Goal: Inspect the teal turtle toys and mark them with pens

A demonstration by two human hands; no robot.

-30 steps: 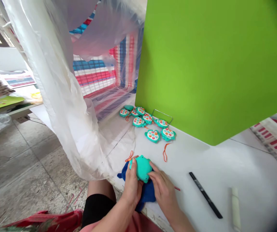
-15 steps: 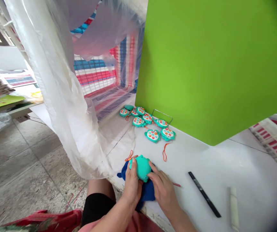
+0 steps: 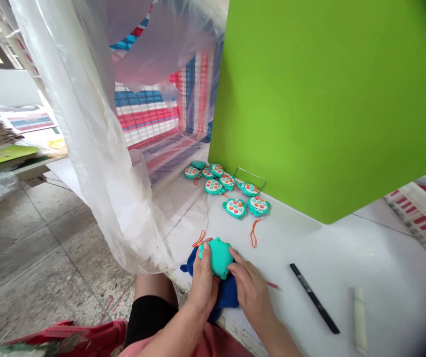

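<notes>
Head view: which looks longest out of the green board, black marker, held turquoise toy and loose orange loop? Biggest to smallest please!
1. Green board
2. Black marker
3. Held turquoise toy
4. Loose orange loop, a bit shorter than the toy

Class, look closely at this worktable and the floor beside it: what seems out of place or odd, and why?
At the back, one teal toy lies plain side up, unlike the dotted toys near it. Thin red scraps on the floor look dropped.

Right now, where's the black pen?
In the head view, the black pen lies on the white tabletop, right of the right hand, beside the pale tube.
</notes>
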